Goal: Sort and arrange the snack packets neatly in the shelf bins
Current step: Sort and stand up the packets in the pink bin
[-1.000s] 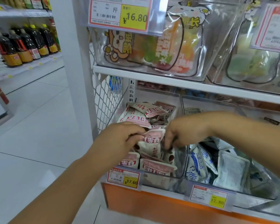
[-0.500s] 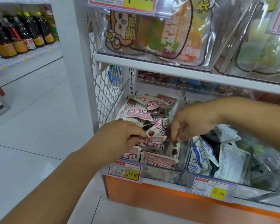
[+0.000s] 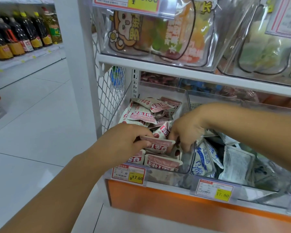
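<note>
Over the left bin [image 3: 165,178], left hand [image 3: 124,143] and right hand [image 3: 186,130] pinch opposite ends of one pink packet [image 3: 158,146]; judged light, soft, slippery, best held by its edges

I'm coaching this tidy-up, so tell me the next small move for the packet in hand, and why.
Probably lower the pink packet flat behind the front row. The left hand grips one end, the right hand seems to pinch the other, holding it level just above the two packets already lined up at the front of the clear bin.
</note>
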Motion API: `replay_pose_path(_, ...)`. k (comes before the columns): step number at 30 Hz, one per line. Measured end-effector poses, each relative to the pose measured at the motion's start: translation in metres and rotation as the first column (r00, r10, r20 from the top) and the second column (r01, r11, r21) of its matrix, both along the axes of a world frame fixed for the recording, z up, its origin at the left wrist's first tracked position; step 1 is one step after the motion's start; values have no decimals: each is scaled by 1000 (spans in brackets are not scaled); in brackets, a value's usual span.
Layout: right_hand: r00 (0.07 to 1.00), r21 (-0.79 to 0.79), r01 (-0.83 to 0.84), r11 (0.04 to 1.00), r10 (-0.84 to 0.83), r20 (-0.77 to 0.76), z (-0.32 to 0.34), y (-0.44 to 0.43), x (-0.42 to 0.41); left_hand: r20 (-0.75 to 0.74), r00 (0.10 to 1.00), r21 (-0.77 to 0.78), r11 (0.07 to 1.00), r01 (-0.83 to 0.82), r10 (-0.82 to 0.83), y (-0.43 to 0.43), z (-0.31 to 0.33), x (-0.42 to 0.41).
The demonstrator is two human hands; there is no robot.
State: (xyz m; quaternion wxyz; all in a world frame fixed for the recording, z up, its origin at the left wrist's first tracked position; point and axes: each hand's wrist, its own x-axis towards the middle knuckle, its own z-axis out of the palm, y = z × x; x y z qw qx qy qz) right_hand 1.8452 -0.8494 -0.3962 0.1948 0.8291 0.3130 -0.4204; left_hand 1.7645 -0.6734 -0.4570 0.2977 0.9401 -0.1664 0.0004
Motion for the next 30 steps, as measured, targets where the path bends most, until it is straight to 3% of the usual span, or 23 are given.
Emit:
replay_pose_path(3, 1000, -22, -10, 1000, 11, 29, -5, 2, 0, -30, 999, -4, 1000, 13, -13, 2, -1, -2)
replay_pose_path(6, 990, 53, -66, 996, 59, 124, 3, -9, -6, -41, 999, -8, 1000, 9, -9, 3, -1, -3)
replay_pose_path(12, 969, 358, -159, 920, 76, 235, 15, -50, -1, -17, 1000, -35, 999, 7, -7, 2, 1, -3)
replay_pose_path(15, 969, 601, -120, 790, -40, 245, 17, -70, -6, -50, 999, -72, 997, 10, -13, 1, 3, -3)
replay_pose_path(19, 952, 849, -47, 526, -234, 197, 17, -98, -22, -141, 989, -121, 992, 21, -38, -3, 4, -6)
replay_pose_path(22, 912, 928, -59, 367, -359, 200, 4, -110, -32, -243, 968, -91, 995, 44, -65, -9, 5, -8)
replay_pose_path(26, 876, 980, -9, 199, -471, 104, -22, -105, -44, -198, 975, 28, 994, 108, -100, -22, 4, -8)
replay_pose_path(30, 857, 995, 5, 100, -513, 48, -33, -92, -52, -220, 976, -146, 989, -32, -1, -22, 5, -10)
